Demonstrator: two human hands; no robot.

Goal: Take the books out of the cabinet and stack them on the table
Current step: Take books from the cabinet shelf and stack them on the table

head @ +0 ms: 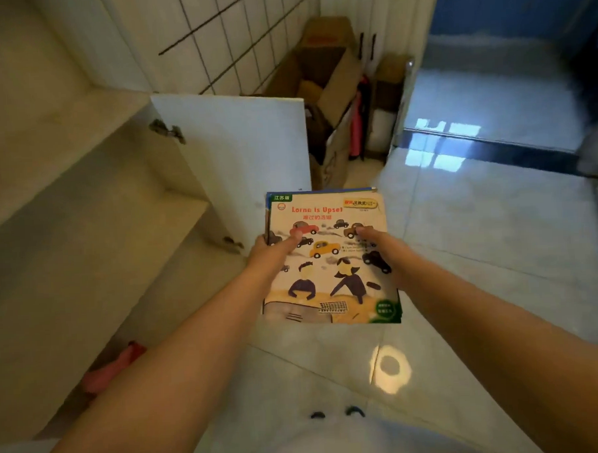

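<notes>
A thin stack of picture books [329, 276] is held level above the tiled floor; the top cover shows cars and two figures under the title "Lorna is Upset". My left hand [273, 253] grips the stack's left edge with the thumb across the cover. On the right side, my right hand [382, 246] holds the stack, thumb lying on the cover and fingers hidden beneath. The white cabinet [85, 235] stands at the left with its door [240, 160] swung open just beyond the books. No table is in view.
An open cardboard box [323, 98] and a pink item [356, 128] stand behind the cabinet door against the tiled wall. A pink object [115, 366] lies at the cabinet's foot. Glossy floor tiles [480, 252] stretch to the right toward a dark threshold strip [493, 149].
</notes>
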